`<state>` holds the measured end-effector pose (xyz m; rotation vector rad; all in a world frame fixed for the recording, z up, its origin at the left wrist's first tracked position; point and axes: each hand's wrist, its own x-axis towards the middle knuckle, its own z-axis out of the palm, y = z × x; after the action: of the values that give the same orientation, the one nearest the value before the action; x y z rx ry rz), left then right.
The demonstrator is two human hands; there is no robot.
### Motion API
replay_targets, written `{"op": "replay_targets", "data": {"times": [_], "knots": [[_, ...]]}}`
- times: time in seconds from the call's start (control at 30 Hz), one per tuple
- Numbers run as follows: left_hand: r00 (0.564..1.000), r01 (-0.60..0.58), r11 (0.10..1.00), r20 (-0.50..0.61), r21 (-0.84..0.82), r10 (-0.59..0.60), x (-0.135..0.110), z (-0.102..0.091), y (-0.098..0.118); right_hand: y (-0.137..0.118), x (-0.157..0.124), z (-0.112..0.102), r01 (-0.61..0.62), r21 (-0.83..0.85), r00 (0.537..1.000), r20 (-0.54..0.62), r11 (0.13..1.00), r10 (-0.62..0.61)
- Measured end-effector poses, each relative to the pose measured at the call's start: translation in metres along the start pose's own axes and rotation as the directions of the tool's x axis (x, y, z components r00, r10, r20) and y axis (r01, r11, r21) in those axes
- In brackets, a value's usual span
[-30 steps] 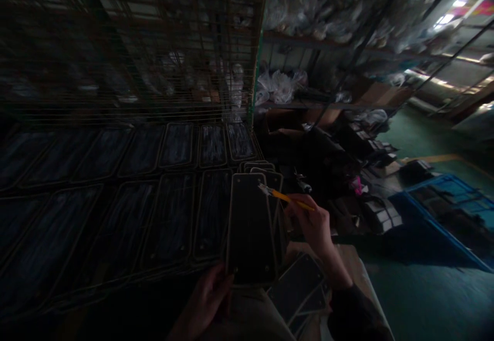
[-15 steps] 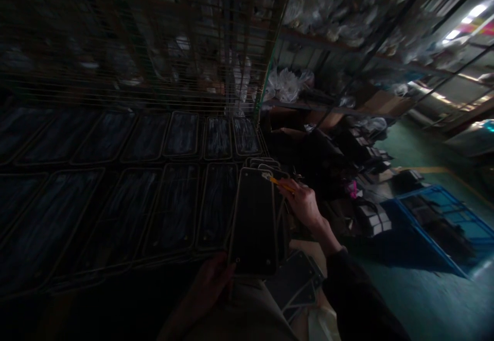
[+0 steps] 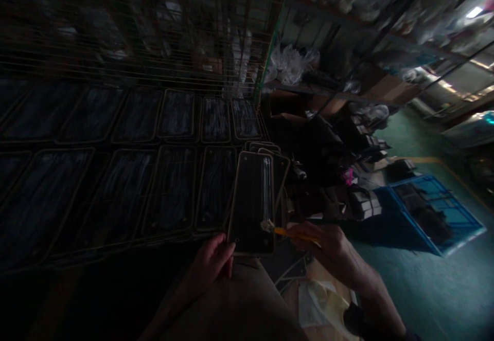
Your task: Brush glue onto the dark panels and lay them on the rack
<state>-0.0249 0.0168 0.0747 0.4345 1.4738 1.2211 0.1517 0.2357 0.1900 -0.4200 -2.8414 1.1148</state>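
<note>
A dark rectangular panel with rounded corners and a pale rim (image 3: 247, 202) lies in front of me, a whitish wet streak running down its right side. My left hand (image 3: 216, 258) pinches its lower left corner, thumb on top. In my right hand (image 3: 332, 246) is a brush (image 3: 283, 231) with a yellow-orange handle; its pale bristles touch the panel at the streak's lower end. Beneath and behind it are more such panels (image 3: 283, 168), partly hidden. To the left, rows of similar panels (image 3: 173, 186) carry whitish streaks.
A wire-mesh rack (image 3: 154, 37) stands behind the panels. Shelves with clear plastic bags (image 3: 291, 66) are at the right. A blue crate (image 3: 420, 212) rests on the green floor (image 3: 455, 289). Loose panels (image 3: 287, 269) lie below my right hand.
My right hand has drawn the brush down the panel's right side, leaving a whitish streak. The left hand stays at the corner. My view has shifted slightly.
</note>
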Motion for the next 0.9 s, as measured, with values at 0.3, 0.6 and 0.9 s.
{"op": "replay_targets", "data": {"times": [0.3, 0.6, 0.9], "knots": [[1.0, -0.007, 1.0, -0.025, 0.017, 0.008, 0.001, 0.001, 0.0, 0.003, 0.025, -0.001, -0.111, 0.314, 0.987, 0.144, 0.943, 0.068], [0.997, -0.036, 0.999, -0.07, 0.006, 0.036, 0.004, 0.001, -0.006, 0.039, 0.114, -0.003, 0.051, 0.19, 0.943, -0.331, 0.98, 0.015], [0.994, -0.04, 0.998, -0.096, 0.049, 0.044, 0.006, -0.001, -0.005, 0.045, 0.162, 0.018, 0.162, -0.147, 0.917, -0.343, 0.976, -0.204]]}}
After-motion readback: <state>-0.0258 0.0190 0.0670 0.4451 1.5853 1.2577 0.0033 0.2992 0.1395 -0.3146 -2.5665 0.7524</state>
